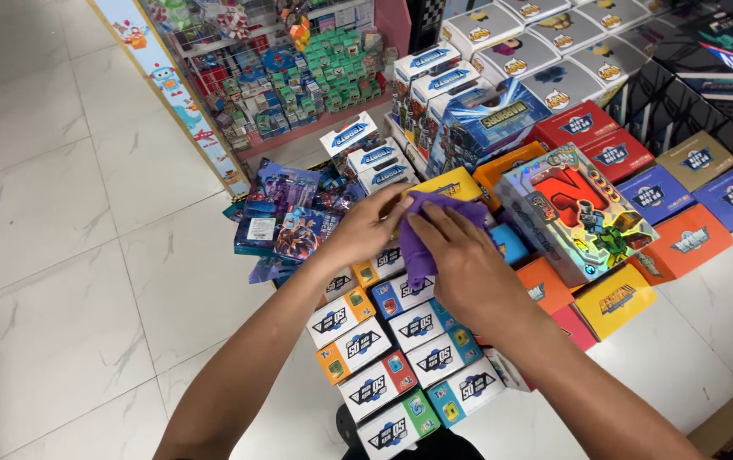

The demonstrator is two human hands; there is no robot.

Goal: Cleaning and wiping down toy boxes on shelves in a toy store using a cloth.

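Gripping a purple cloth (422, 243) with both hands over rows of small toy boxes (401, 358). Left hand (366, 228) pinching the cloth's upper edge, fingers closed on it. Right hand (460, 255) pressing down on the cloth, fingers curled over its top. Cloth hanging between the hands, just in front of a yellow box (452, 183). Lying to the right, a shiny holographic box (575, 213), tilted among orange, red and blue boxes. Spreading at left, a white tiled floor (51, 213).
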